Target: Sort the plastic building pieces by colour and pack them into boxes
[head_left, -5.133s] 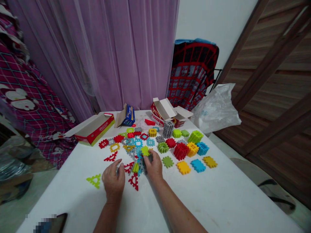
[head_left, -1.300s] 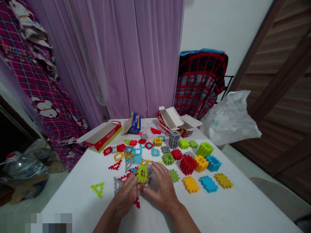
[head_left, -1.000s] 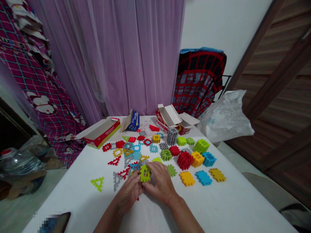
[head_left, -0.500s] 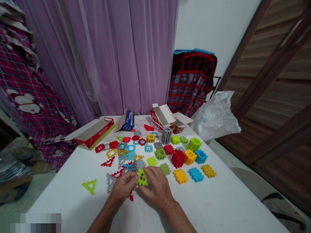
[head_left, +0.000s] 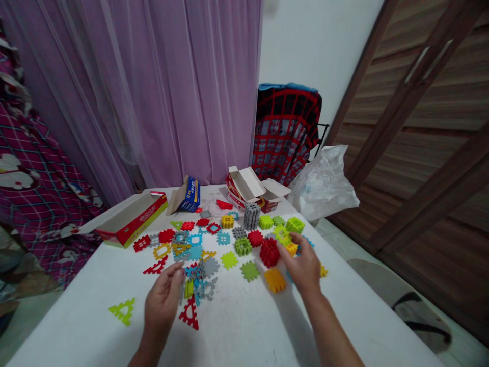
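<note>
Right hand (head_left: 301,260) pinches lime tile (head_left: 281,234) by yellow stack (head_left: 292,248); left hand (head_left: 162,296) half-curled, can't tell if holding anything. Tile looks light, stiff, not fragile; grip 2 opposite notched edges.

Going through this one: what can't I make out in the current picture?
All in the head view:
Blue stack: mostly hidden by the right hand.
Flat blue tile: mostly hidden by the same hand.
Left hand: its curled fingers hide whether it holds anything.
Blue box: lettering too small to read.
Patterned fabric: cut off by the left edge.
</note>
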`<control>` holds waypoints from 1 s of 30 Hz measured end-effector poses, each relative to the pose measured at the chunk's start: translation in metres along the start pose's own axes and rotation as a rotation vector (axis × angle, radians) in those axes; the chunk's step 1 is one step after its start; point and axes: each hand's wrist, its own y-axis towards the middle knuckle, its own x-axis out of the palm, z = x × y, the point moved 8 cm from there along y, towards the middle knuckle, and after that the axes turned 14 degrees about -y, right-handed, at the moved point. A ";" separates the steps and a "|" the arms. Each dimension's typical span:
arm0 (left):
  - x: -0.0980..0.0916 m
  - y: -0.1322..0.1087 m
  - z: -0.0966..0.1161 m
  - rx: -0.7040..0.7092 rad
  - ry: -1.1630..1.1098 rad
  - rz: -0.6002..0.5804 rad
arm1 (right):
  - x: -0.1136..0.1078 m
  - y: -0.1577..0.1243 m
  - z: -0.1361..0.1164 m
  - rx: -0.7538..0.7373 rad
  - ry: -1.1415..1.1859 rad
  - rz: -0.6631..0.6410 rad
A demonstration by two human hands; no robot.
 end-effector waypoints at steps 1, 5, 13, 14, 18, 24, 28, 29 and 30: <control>-0.015 0.001 0.005 0.085 0.069 0.084 | 0.000 0.019 0.020 0.077 -0.086 -0.005; -0.049 -0.003 0.019 0.278 0.371 0.232 | 0.013 0.068 0.062 0.158 -0.353 -0.155; -0.061 0.002 0.010 0.367 0.515 0.239 | 0.038 0.079 0.072 0.182 -0.528 -0.283; -0.063 0.003 0.009 0.370 0.519 0.249 | 0.039 0.079 0.073 0.182 -0.534 -0.295; -0.065 0.004 0.008 0.348 0.525 0.267 | 0.042 0.079 0.076 0.188 -0.531 -0.336; -0.065 0.004 0.002 0.261 0.478 0.245 | 0.045 0.078 0.076 0.189 -0.527 -0.368; -0.068 0.005 -0.001 0.217 0.473 0.244 | 0.046 0.078 0.074 0.174 -0.524 -0.374; -0.069 0.005 -0.002 0.210 0.475 0.250 | 0.045 0.079 0.073 0.171 -0.524 -0.369; -0.070 0.005 -0.002 0.203 0.474 0.253 | 0.045 0.079 0.072 0.167 -0.525 -0.365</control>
